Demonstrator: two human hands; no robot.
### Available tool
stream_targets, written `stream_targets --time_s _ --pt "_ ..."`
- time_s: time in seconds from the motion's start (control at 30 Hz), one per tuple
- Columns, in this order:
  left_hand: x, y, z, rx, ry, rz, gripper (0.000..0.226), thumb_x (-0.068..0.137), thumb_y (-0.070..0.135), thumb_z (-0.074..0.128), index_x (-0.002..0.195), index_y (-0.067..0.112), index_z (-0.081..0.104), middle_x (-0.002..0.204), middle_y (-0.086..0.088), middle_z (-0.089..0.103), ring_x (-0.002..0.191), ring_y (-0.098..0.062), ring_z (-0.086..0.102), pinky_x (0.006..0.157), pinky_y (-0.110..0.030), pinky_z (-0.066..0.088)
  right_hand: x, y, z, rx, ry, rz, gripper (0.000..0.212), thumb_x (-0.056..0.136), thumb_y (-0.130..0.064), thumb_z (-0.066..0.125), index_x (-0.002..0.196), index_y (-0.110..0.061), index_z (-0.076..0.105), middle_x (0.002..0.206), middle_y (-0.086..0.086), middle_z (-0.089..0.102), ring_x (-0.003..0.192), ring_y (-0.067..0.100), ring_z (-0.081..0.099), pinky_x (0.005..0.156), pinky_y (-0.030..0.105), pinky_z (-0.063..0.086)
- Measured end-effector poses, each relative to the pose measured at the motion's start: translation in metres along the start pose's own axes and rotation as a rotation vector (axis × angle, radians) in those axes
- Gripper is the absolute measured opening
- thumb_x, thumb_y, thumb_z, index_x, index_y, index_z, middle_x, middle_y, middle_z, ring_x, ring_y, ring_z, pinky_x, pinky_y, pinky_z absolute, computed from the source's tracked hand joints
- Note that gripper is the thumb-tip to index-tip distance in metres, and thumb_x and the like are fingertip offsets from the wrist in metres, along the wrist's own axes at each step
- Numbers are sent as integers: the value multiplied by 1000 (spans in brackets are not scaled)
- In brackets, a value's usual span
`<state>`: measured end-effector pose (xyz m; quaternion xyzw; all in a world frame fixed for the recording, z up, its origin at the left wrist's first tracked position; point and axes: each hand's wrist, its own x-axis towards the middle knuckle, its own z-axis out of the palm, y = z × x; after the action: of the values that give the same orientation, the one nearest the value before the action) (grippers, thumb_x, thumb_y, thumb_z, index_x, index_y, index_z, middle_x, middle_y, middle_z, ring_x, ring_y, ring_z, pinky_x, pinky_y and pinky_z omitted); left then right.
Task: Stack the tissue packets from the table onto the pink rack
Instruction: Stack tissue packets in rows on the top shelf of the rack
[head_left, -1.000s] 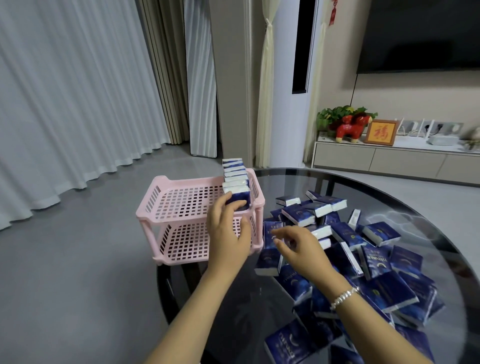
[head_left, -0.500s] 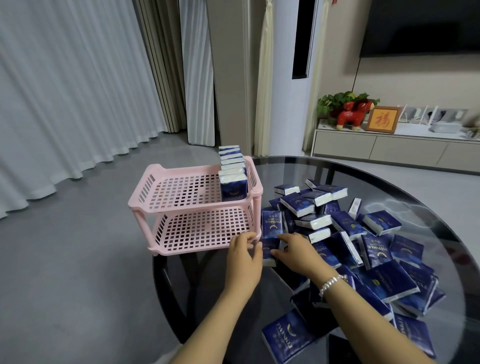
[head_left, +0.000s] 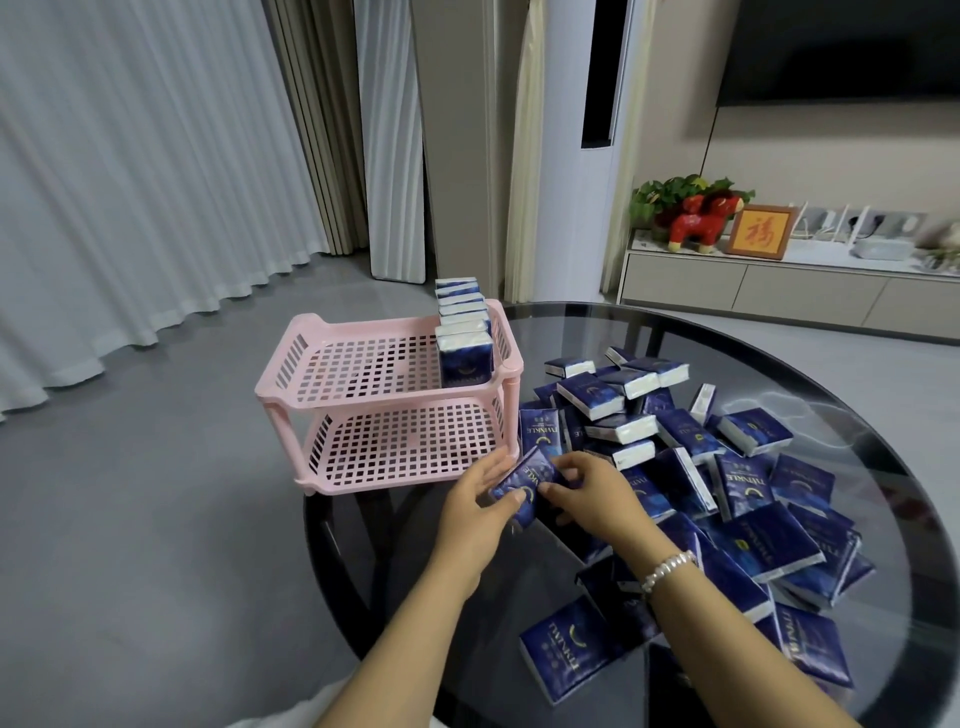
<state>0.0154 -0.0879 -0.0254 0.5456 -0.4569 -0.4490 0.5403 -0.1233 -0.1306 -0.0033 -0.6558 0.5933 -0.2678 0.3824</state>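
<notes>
Both hands meet at the near corner of the pink rack (head_left: 384, 395), and between them sits one blue tissue packet (head_left: 524, 486), tilted, the word "TWINKLE" readable along its face. The left hand (head_left: 475, 512) grips it, thumb over the front and fingers curled behind; the right hand (head_left: 592, 493) pinches its right-hand edge with bent fingers. Half a second ago both hands were lower, down against the pile with the packet only just touched; now the packet is lifted clear of the heap. A row of packets (head_left: 464, 332) stands upright along the right side of the rack's top tier, unchanged. The lower tier shows only its grid. More loose packets (head_left: 727, 483) sprawl across the round dark glass surface (head_left: 779, 353) to the right, another "TWINKLE" packet standing upright against the rack's post. The rack sits at the surface's left rim, overhanging the grey floor (head_left: 156, 519).
</notes>
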Motion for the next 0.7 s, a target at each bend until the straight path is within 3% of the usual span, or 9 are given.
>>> stream_targets --time_s 0.1,0.17,0.23,0.33,0.43,0.53,0.7 --pt "-10 3 -1 -141 -27 -17 51 84 -12 59 116 27 56 121 13 59 112 0 56 96 -21 47 -16 -5 2 193 -15 36 31 84 -16 69 109 -1 58 78 2 63 61 15 63 59 24 57" --pt "-16 4 -2 -234 12 -60 47 81 -13 61 109 25 60 117 3 64 105 -10 61 91 -24 50 -26 -7 3 197 -3 15 26 83 -17 70 102 -2 62 73 3 65 67 19 66 70 36 59" --pt "-22 4 -5 -318 53 -102 37 80 -11 64 103 18 62 107 -5 68 97 -17 65 88 -27 52 -35 -8 1 157 12 -27 25 82 -20 71 102 -6 65 78 2 68 74 20 67 76 38 58" --pt "-32 1 -12 -336 85 -112 17 79 -2 69 94 3 65 97 -14 68 91 -27 60 87 -35 46 -52 -5 -6 -41 31 -116 38 80 -29 73 113 -15 63 94 -3 65 86 11 62 77 24 50" --pt "-46 4 -17 -356 99 -141 4 83 1 66 86 3 64 86 -11 64 85 -23 55 81 -30 45 -68 0 -16 -221 -36 -205 36 81 -29 72 112 -15 64 96 -3 64 86 8 57 74 18 42" --pt "-57 10 -19 -375 130 -172 13 88 2 60 90 14 66 85 0 66 79 -11 58 74 -23 43 -79 7 -22 -447 -189 -296 35 78 -31 74 108 -14 67 98 0 63 85 10 51 71 19 37" --pt "-71 14 -24 -360 149 -205 21 91 6 58 109 16 62 96 -2 67 87 -15 61 79 -28 49 -86 16 -23 -716 -387 -331 59 74 -44 73 126 -21 56 123 -1 51 112 21 35 97 33 36"
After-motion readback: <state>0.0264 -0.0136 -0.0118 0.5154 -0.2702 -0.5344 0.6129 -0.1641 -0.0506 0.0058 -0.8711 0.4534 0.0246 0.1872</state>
